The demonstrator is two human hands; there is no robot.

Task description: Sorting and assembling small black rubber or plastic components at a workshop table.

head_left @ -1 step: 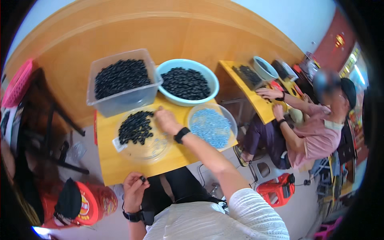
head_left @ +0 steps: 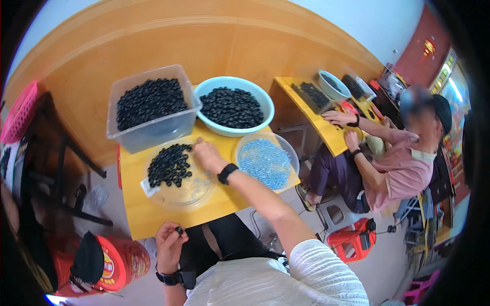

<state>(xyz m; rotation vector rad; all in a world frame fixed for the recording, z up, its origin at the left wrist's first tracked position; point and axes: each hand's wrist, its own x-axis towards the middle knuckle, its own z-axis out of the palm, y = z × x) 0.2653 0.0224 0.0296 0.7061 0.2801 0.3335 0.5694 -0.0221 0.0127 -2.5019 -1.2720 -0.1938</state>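
Observation:
My left hand is raised at the table's near edge, its thumb and fingers pinching a small round black part. Out over a clear shallow round tray, my right hand has its fingers drawn together by the tray's far right rim. Whatever those fingertips grip is hidden. Beside them lies a heap of small black ring-like parts in the tray, with a few small pale slivers on its bare side. Right of my right wrist stands a clear round dish holding many thin light-blue pieces.
Behind the tray, a clear plastic bin and a light-blue basin hold black parts. A co-worker in a pink shirt handles small parts at another yellow table on the right. A red stool stands on the floor.
The whole view has shifted slightly, so the table appears a little further left. Both hands keep nearly the same pose, the left one still pinching the black part.

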